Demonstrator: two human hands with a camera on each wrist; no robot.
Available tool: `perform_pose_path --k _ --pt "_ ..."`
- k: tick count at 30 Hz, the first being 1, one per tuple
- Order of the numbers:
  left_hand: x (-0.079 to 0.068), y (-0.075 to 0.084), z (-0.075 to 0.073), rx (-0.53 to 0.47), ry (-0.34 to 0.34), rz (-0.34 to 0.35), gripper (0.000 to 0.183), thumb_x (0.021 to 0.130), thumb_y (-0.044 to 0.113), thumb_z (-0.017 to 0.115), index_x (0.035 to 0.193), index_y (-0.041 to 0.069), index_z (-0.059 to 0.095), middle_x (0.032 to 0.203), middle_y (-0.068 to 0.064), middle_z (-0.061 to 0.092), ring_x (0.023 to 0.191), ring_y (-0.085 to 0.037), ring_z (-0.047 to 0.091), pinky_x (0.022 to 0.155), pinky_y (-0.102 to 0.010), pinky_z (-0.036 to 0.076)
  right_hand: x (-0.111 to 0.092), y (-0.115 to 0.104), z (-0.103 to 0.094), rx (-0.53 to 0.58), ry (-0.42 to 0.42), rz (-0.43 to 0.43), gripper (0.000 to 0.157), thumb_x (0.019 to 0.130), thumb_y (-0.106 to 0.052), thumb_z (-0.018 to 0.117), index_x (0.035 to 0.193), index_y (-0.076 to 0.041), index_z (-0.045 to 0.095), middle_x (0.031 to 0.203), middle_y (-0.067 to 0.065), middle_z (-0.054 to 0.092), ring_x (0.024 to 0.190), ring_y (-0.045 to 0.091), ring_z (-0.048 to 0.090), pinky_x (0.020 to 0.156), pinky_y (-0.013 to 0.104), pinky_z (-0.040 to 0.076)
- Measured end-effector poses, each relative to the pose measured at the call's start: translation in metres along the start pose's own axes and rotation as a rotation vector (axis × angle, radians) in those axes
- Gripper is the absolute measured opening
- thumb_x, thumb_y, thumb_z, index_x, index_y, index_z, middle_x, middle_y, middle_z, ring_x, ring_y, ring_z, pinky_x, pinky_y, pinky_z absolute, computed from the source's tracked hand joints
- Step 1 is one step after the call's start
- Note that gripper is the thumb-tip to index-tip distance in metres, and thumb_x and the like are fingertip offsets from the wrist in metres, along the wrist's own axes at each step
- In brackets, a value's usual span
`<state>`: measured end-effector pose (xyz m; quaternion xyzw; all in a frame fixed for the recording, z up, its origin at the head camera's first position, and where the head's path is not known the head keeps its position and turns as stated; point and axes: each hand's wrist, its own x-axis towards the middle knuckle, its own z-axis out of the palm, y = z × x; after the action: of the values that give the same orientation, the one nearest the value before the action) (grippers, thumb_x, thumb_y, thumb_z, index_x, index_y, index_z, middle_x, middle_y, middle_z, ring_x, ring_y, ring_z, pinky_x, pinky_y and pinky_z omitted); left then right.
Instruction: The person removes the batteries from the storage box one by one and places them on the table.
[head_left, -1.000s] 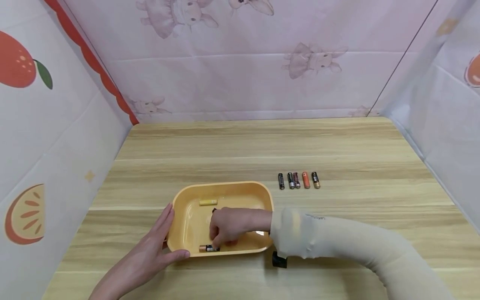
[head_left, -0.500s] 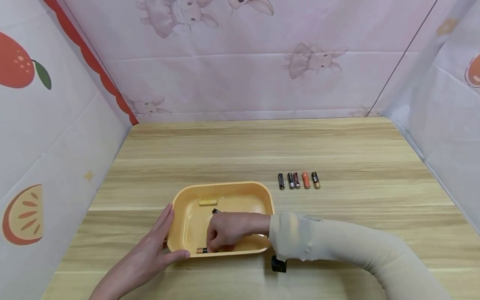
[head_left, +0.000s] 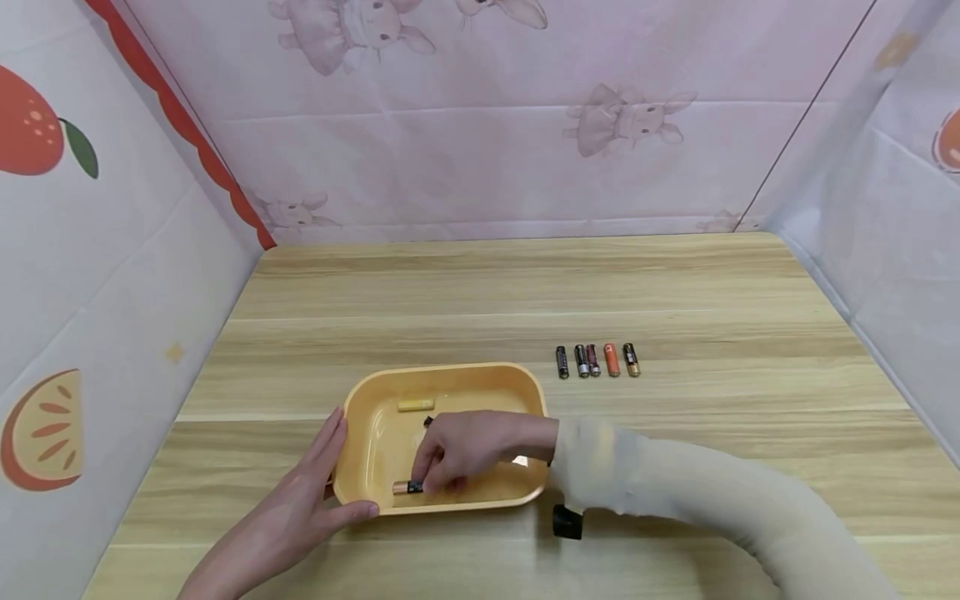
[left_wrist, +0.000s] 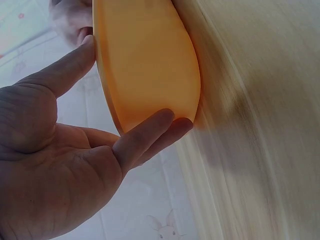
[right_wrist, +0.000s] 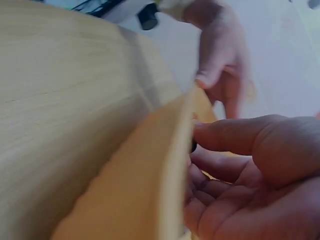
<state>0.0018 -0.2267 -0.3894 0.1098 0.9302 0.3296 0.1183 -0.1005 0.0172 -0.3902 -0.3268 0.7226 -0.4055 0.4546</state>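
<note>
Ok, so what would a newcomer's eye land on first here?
Probably the yellow-orange tray on the wooden table, with the left hand against its left end. Inside, the right hand pinches a black-and-copper battery. Beyond the tray's far right corner, five batteries lie in a row, one bright orange.

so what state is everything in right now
tray, open side up on table
left hand, holding tray's left end
right hand, pinching copper battery
copper battery, pinched, inside tray
yellow battery, lying in tray
dark thing, mostly hidden
five batteries, lying in a row on table
</note>
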Motion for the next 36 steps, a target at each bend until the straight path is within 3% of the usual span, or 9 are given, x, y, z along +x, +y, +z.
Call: perform_pose_path --k 3,5,7,10,15,19,28,32,36 --pt "-0.001 0.0 0.0 -0.007 0.006 0.005 0.113 0.087 0.042 0.082 0.159 -0.012 0.013 0.169 -0.026 0.007 0.149 -0.044 0.023 0.113 -0.045 0.032 -0.01 0.0 -0.013 0.024 0.018 -0.029 0.015 0.095 0.003 0.068 0.106 0.003 0.078 0.085 0.01 0.073 0.068 0.009 0.061 0.062 0.022 0.053" --pt "-0.001 0.0 -0.001 -0.036 0.001 -0.001 0.114 0.087 0.042 0.082 0.16 -0.011 0.012 0.17 -0.025 0.005 0.15 -0.044 0.02 0.115 -0.027 0.026 -0.018 -0.001 -0.022 0.059 0.034 -0.037 0.018 0.095 0.003 0.066 0.111 0.005 0.076 0.084 0.009 0.071 0.07 0.01 0.061 0.064 0.023 0.054" --pt "-0.001 0.0 -0.001 -0.066 -0.001 -0.001 0.114 0.088 0.042 0.082 0.161 -0.01 0.011 0.17 -0.024 0.003 0.151 -0.044 0.017 0.109 -0.01 0.016 -0.028 -0.003 -0.031 0.084 0.061 -0.041 0.02 0.096 0.002 0.064 0.113 0.005 0.074 0.084 0.008 0.069 0.072 0.01 0.061 0.067 0.024 0.055" --pt "-0.001 0.0 -0.002 -0.091 0.005 0.008 0.115 0.087 0.041 0.082 0.161 -0.01 0.011 0.17 -0.025 0.002 0.151 -0.047 0.015 0.099 0.001 0.007 -0.043 -0.007 -0.044 0.125 0.124 -0.02 0.02 0.098 -0.001 0.063 0.115 0.004 0.073 0.085 0.005 0.066 0.075 0.013 0.06 0.072 0.029 0.057" --pt "-0.001 -0.001 -0.001 -0.086 0.013 0.012 0.115 0.086 0.04 0.084 0.16 -0.011 0.012 0.17 -0.026 0.003 0.151 -0.048 0.016 0.099 0.002 0.007 -0.071 -0.008 -0.065 0.152 0.233 -0.024 0.021 0.098 -0.004 0.063 0.117 0.001 0.072 0.092 0.009 0.066 0.08 0.017 0.061 0.077 0.036 0.057" --pt "-0.001 -0.001 -0.001 -0.087 0.009 0.006 0.115 0.086 0.04 0.084 0.16 -0.011 0.012 0.17 -0.026 0.003 0.151 -0.048 0.016 0.099 0.001 0.007 -0.09 -0.004 -0.079 0.16 0.291 -0.071 0.022 0.097 -0.004 0.062 0.117 0.003 0.069 0.09 0.009 0.064 0.08 0.019 0.06 0.074 0.033 0.056" --pt "-0.002 0.0 -0.002 -0.056 0.008 0.01 0.115 0.088 0.049 0.079 0.163 -0.004 0.01 0.171 -0.022 0.002 0.152 -0.045 0.016 0.099 0.002 0.005 -0.137 0.007 -0.106 0.115 0.447 -0.05 0.026 0.099 -0.012 0.065 0.122 -0.001 0.068 0.089 0.009 0.066 0.075 0.017 0.058 0.059 0.026 0.045" --pt "-0.002 0.0 -0.003 -0.04 0.01 0.014 0.115 0.088 0.052 0.078 0.163 -0.003 0.01 0.171 -0.023 0.003 0.152 -0.045 0.016 0.099 0.001 0.005 -0.157 0.011 -0.115 0.158 0.499 -0.074 0.027 0.101 -0.009 0.063 0.125 0.003 0.064 0.087 0.013 0.065 0.073 0.018 0.059 0.057 0.028 0.047" --pt "-0.003 -0.001 -0.003 -0.032 0.008 0.01 0.116 0.088 0.054 0.077 0.163 -0.003 0.01 0.171 -0.022 0.003 0.152 -0.045 0.016 0.099 0.001 0.004 -0.175 0.018 -0.12 0.246 0.54 -0.118 0.026 0.103 -0.003 0.059 0.127 0.008 0.06 0.097 0.015 0.067 0.079 0.02 0.064 0.069 0.031 0.054"
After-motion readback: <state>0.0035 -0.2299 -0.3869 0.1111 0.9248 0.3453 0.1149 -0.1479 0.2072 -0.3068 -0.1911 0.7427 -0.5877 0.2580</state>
